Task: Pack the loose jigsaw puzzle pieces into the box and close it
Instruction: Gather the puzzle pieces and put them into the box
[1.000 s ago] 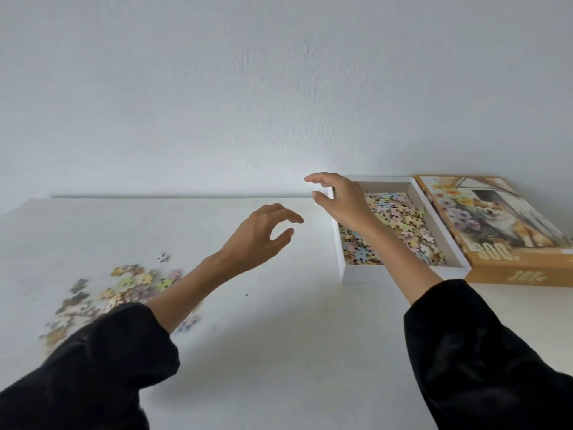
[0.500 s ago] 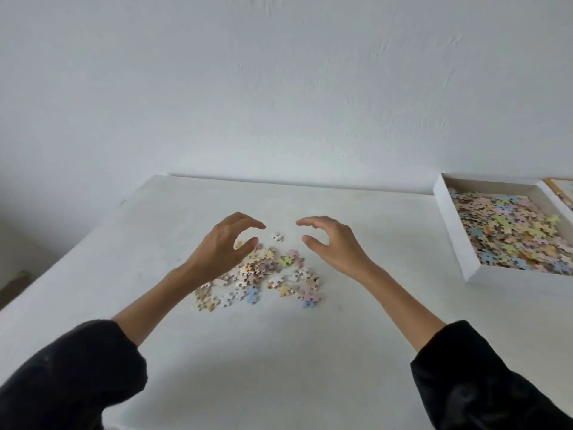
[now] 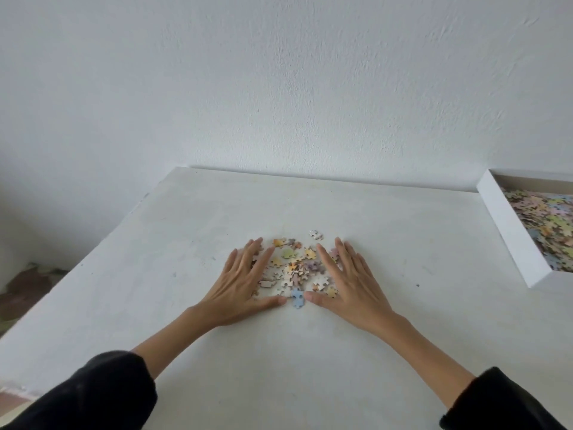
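- On the counter (image 3: 192, 231), the left hand (image 3: 240, 287) lies flat, grip loose.
- Beside it, loose pieces (image 3: 294, 268) wait (not packed yet).
- Next, the right hand (image 3: 352, 285) lies flat too, grip loose.
- Far right, the box (image 3: 508, 234) is open, many pieces inside.

This looks like a plain room in a home rather than a workplace. A white, roughly plastered wall (image 3: 279, 88) fills the view from ten to two o'clock, and a matt white bench (image 3: 341, 352), faintly scuffed, meets it along its far edge. A small heap of pastel jigsaw pieces (image 3: 294, 268) lies near the bench's middle. An open white box (image 3: 508, 231) at three o'clock holds many more, which suggests a leisure pastime. At eight o'clock a strip of floor (image 3: 28, 283) shows blurred brown and green patches, too unclear to name.
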